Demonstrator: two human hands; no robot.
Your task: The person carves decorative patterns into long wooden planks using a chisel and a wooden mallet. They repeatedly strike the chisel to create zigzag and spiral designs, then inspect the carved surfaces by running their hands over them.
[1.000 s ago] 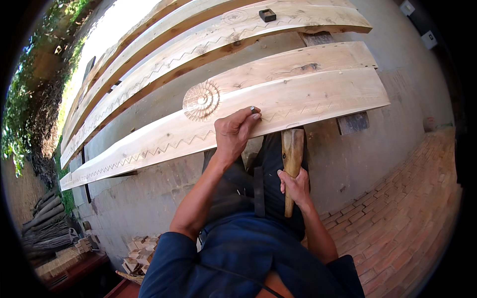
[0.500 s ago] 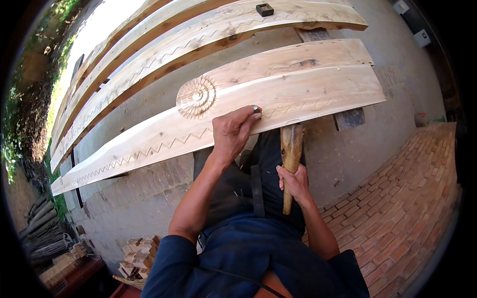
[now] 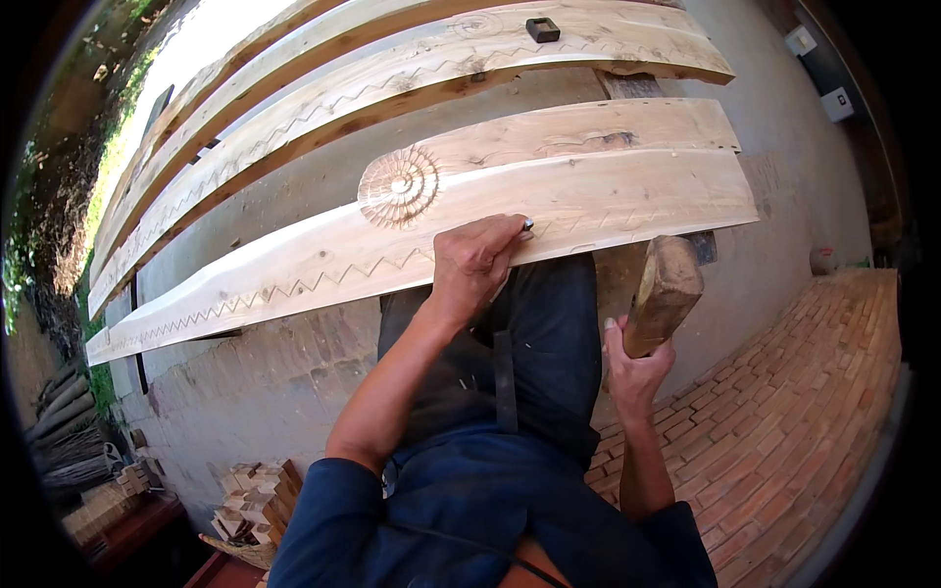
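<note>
My left hand (image 3: 472, 263) is closed round a short metal tool, apparently a chisel (image 3: 527, 224), held on the near pale plank (image 3: 588, 196); only the tool's top shows. A zigzag line is cut along that plank. Just behind it sits a carved spiral rosette (image 3: 398, 186) on the rounded end of a shorter board (image 3: 578, 122). My right hand (image 3: 637, 367) grips a worn wooden mallet (image 3: 663, 294), raised off to the right of my legs, its head near the plank's front edge.
Several long planks (image 3: 323, 108) lie beyond, one bearing a small black object (image 3: 542, 29). A concrete surface (image 3: 245, 412) is beneath, brick paving (image 3: 745, 431) at right. Stacked wood blocks (image 3: 255, 500) and logs (image 3: 59, 412) are at lower left; plants line the far left.
My right hand has moved the mallet rightward and up, tilting its head toward me. My left hand with the metal tool has shifted slightly right.
</note>
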